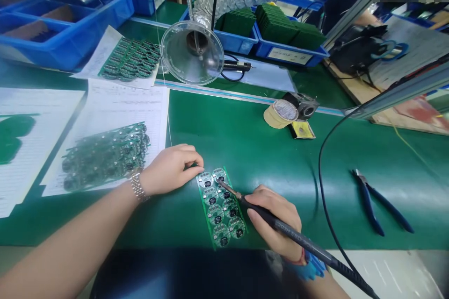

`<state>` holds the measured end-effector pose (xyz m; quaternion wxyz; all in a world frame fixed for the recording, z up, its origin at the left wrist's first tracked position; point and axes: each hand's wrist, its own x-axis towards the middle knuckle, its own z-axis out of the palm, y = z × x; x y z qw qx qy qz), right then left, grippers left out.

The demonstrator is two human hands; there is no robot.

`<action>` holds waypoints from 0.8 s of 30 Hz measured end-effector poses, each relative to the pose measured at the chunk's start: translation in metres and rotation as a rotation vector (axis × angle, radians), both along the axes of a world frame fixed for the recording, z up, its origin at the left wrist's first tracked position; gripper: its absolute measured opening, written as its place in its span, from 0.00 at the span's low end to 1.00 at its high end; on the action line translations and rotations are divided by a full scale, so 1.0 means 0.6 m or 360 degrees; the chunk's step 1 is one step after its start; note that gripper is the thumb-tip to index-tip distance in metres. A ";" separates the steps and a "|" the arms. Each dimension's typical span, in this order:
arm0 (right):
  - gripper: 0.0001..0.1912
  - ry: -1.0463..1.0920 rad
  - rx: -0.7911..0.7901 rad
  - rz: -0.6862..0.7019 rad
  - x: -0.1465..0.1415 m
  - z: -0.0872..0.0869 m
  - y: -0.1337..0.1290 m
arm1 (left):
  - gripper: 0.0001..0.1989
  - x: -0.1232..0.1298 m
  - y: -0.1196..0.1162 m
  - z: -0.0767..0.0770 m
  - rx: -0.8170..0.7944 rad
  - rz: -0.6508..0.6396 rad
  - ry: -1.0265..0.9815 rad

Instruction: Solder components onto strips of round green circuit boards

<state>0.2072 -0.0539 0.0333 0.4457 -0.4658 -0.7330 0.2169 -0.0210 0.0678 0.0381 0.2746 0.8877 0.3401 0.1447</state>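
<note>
A panel of round green circuit boards (224,210) lies on the green mat, its far end between my two hands. My right hand (277,217) is closed around the black handle of a soldering iron (298,238), whose tip touches or hovers just over the top right board; I cannot tell which. At the panel's top left corner, my left hand (175,168) is closed in a pinch. A thin solder wire (169,126) runs down from above into this hand; its end at the fingertips is too fine to make out.
A clear fume funnel (192,53) hangs ahead. Pliers (372,201) lie right, under the iron's looping cable. A round tin (280,113) stands beside a grey iron holder (305,105) and yellow sponge (302,130). Stacked panels (108,154) rest on papers at left; blue bins (63,42) stand behind.
</note>
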 end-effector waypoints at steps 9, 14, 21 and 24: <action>0.08 -0.0021 -0.0081 -0.0005 -0.004 -0.003 0.005 | 0.09 0.002 0.002 -0.003 -0.0006 0.0005 0.0016; 0.09 -0.0023 -0.0092 0.0014 -0.004 -0.003 0.006 | 0.09 0.001 0.001 -0.004 -0.0014 -0.0003 0.0016; 0.10 -0.0001 -0.0110 0.0026 -0.005 -0.005 0.007 | 0.07 0.002 0.001 -0.005 -0.0029 -0.0001 0.0017; 0.10 -0.0005 -0.0108 0.0029 -0.006 -0.004 0.008 | 0.07 0.002 0.002 -0.007 -0.0032 -0.0013 0.0021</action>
